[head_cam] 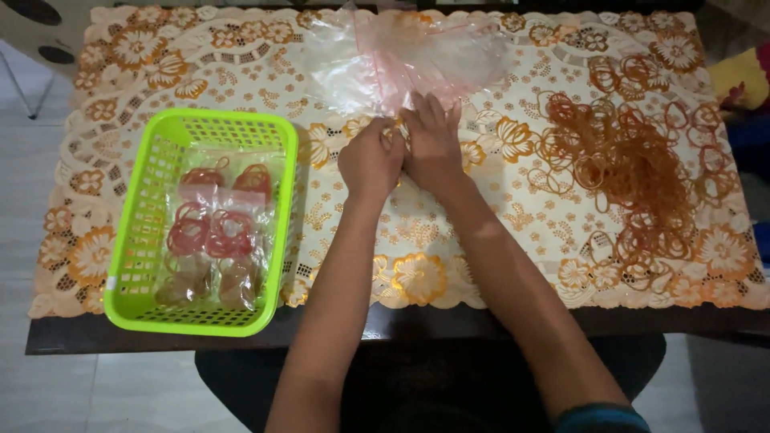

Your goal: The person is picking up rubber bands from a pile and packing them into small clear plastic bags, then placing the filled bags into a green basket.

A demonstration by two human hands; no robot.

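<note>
Left hand and right hand pressed together mid-bench, fingers curled on the near edge of a clear plastic bag stretching straight ahead, loose rubber bands rightward, nearer the right hand, green basket leftward.

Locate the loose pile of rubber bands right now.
In the head view, the loose rubber bands lie spread on the floral table mat, to the right of the right hand and across from the green basket.
</note>
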